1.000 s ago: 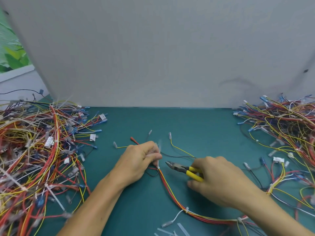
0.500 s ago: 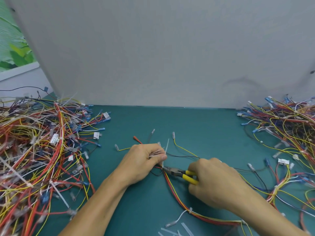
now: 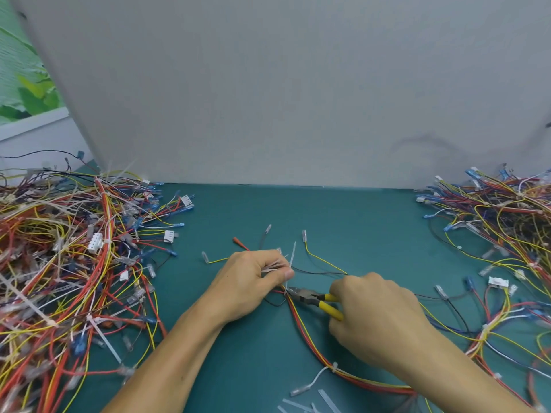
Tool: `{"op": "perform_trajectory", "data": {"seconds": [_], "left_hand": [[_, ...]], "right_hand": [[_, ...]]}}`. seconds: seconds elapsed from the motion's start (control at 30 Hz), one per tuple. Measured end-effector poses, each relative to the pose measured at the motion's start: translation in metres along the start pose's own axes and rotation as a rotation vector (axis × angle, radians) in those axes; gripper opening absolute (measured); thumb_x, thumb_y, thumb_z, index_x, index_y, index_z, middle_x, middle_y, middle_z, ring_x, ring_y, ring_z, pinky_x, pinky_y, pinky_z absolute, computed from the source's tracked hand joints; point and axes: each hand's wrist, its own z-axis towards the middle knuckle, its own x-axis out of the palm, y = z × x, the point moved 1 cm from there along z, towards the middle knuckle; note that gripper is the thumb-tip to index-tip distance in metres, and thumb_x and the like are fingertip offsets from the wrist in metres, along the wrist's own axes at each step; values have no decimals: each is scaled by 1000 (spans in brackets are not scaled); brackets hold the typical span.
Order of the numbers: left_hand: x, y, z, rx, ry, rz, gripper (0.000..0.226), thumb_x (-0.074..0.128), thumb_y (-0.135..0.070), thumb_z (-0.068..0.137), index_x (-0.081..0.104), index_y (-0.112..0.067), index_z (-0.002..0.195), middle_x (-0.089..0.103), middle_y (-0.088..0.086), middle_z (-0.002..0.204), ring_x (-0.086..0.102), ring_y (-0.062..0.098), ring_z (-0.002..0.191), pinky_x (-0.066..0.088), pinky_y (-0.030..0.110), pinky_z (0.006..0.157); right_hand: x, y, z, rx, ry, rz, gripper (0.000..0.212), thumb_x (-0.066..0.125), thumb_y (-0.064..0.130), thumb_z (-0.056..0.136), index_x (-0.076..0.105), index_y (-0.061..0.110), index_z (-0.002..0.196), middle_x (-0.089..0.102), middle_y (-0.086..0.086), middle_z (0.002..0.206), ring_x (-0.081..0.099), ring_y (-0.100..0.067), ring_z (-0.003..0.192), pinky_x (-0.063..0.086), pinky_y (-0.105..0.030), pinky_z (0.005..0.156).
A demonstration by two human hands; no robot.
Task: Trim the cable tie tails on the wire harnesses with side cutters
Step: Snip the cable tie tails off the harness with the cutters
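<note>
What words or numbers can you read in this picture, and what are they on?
None: no word, number or sign can be read here.
Side cutters in the right hand: no brand shows on the yellow handles.
White connectors: too small to show any marking.
Cable tie tails in the left hand: plain.
Grey board: blank.

Left hand (image 3: pixel 247 281) pinches (thumb against curled fingers (image 3: pixel 264 259)); right hand (image 3: pixel 378 317) clenched, both forearms angled inward.

Cutters (image 3: pixel 304 295) met a tie tail (image 3: pixel 292 254) on the counter (image 3: pixel 343 222).
The left hand (image 3: pixel 250 281) pinched the harness (image 3: pixel 301 326); the right hand (image 3: pixel 378 320) gripped the yellow handles, tips at the tail's base. Wire piles (image 3: pixel 74 263) lay either side.
</note>
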Motion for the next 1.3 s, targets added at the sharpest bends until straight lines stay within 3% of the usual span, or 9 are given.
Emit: {"op": "perform_trajectory", "data": {"seconds": [0.3,0.53,0.67,0.77,0.9,1.03,1.1,1.2,1.3], "left_hand": [[0,1,0,13,1,-23,18,66,-28,89,61,-26,72,59,-19,62,50,-2,62,40,16,64],[0,2,1,11,0,-8,18,65,-30,88,60,-25,72,58,-17,63,49,-1,61,39,17,64],[0,2,1,8,-1,-4,21,65,-30,88,58,-31,68,58,-19,61,49,-2,60,38,14,62],[0,3,1,7,-6,-11,18,65,-30,88,59,-31,71,59,-19,62,49,-2,61,39,15,62],[0,2,0,4,-23,-20,17,65,-28,89,60,-24,73,57,-17,62,48,-1,60,37,12,60],[-12,-14,-4,13,-97,-22,23,59,-26,92,53,-17,72,48,-9,61,39,3,59,34,16,58],[-23,-32,-7,45,-122,20,23,54,-24,94,50,-16,73,48,-5,61,38,5,56,34,15,56],[-33,-68,-19,117,-25,63,22,48,-19,95,46,-17,73,53,-2,63,42,10,56,37,21,55],[-24,-99,-45,194,191,145,24,46,-21,95,40,-24,72,49,-4,60,40,15,56,39,31,56]], "right_hand": [[3,6,2,-18,-53,-81,10,49,22,87,41,21,82,32,1,68,42,-30,71,19,-27,47],[10,7,-1,-62,-58,-105,13,48,19,91,37,25,87,34,-2,80,59,-30,97,26,-33,55],[11,7,0,-73,-47,-131,12,47,18,91,37,25,88,47,-5,87,60,-31,96,18,-29,47],[13,5,2,-84,-59,-129,13,46,17,90,36,24,87,31,-2,74,58,-32,90,15,-28,46],[15,4,5,-94,-76,-112,11,46,17,88,37,23,86,25,0,68,37,-31,72,15,-27,46],[13,-8,5,-25,-107,-20,4,48,26,87,45,24,89,32,1,69,42,-32,72,27,-30,53],[9,-24,4,49,-142,41,12,49,31,84,51,23,93,37,0,71,47,-33,75,32,-31,59],[0,-54,-1,128,-174,123,14,50,33,81,54,21,89,46,-2,73,49,-32,75,37,-32,62],[-6,-82,-9,195,-178,151,13,54,34,80,55,21,78,56,-4,74,56,-33,76,42,-32,62]]}}
